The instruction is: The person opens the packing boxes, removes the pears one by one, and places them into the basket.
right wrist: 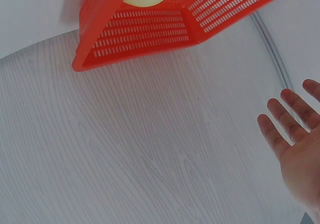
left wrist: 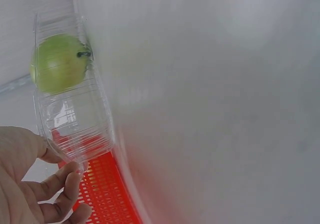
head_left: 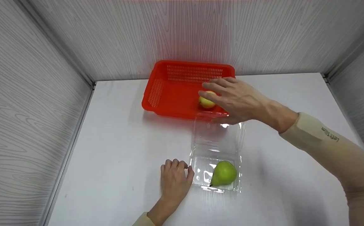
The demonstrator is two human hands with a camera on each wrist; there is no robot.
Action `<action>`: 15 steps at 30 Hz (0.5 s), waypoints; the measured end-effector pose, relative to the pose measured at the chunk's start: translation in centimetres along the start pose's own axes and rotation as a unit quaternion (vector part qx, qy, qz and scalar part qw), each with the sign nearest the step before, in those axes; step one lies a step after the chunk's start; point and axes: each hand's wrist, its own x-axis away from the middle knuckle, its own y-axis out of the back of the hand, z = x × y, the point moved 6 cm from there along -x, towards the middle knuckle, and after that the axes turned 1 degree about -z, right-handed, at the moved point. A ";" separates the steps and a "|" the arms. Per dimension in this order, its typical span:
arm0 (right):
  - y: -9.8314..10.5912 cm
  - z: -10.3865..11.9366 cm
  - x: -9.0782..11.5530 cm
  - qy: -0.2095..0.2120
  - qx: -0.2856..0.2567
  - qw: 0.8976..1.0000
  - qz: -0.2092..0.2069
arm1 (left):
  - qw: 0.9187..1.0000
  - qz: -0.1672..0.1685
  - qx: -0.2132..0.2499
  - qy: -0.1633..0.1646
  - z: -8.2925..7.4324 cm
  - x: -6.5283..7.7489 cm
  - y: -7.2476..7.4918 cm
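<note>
Yellow fruit in red basket lies left, beneath the nearer right hand — fingers extended; left hand pinches clamshell.

L hand low, fingers bent, thumb nr index, R arm stretched fwd from R side, R hand raised, palm down, fingers apart, approx straight

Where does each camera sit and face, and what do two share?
Head: on the head, facing forward and down at red basket, clear box and green pear; shows left hand, right hand, sleeves.
Left wrist: on that wrist, facing clear box, green pear and red basket; left hand shows.
Right wrist: on that wrist, facing red basket and wood-grain wall; right hand shows at the right edge.
Shared: head and left wrist both show the green pear.
</note>
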 end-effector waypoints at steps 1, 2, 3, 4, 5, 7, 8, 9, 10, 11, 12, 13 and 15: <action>0.1 0.4 0.3 0.002 -0.001 1.000 -0.004 | 1.000 0.001 0.001 0.001 0.0 0.0 0.0; 0.2 0.7 0.6 0.005 0.001 1.000 -0.007 | 1.000 0.002 0.002 0.001 0.0 0.0 0.0; 0.2 1.1 1.0 0.009 0.005 1.000 -0.009 | 1.000 0.002 0.002 0.002 -0.1 0.0 0.0; 0.1 1.5 1.4 0.013 0.009 1.000 -0.011 | 1.000 0.004 0.002 0.003 -0.1 0.0 -0.1; 0.1 1.9 1.7 0.018 0.013 1.000 -0.012 | 1.000 0.005 0.002 0.003 -0.1 0.0 -0.1; -0.2 2.6 2.5 0.026 0.021 0.999 -0.012 | 1.000 0.008 0.005 0.005 -0.2 0.0 -0.2; -0.3 3.0 2.9 0.029 0.024 0.999 -0.013 | 1.000 0.009 0.006 0.006 -0.2 -0.1 -0.2; -0.5 3.3 3.3 0.031 0.025 0.999 -0.013 | 1.000 0.011 0.008 0.008 -0.2 -0.1 -0.2; -0.7 3.6 3.6 0.034 0.026 0.999 -0.013 | 1.000 0.013 0.010 0.009 -0.2 -0.1 -0.3; -0.9 3.9 4.0 0.036 0.025 0.999 -0.012 | 1.000 0.014 0.013 0.010 -0.2 -0.1 -0.3; -1.2 4.3 4.3 0.037 0.024 0.999 -0.012 | 1.000 0.015 0.015 0.010 -0.2 -0.2 -0.4; -1.5 4.6 4.6 0.040 0.020 0.999 -0.010 | 1.000 0.014 0.016 0.010 -0.3 -0.2 -0.4; -2.1 5.3 5.2 0.046 0.018 0.999 -0.008 | 1.000 0.011 0.016 0.005 -0.3 -0.2 -0.4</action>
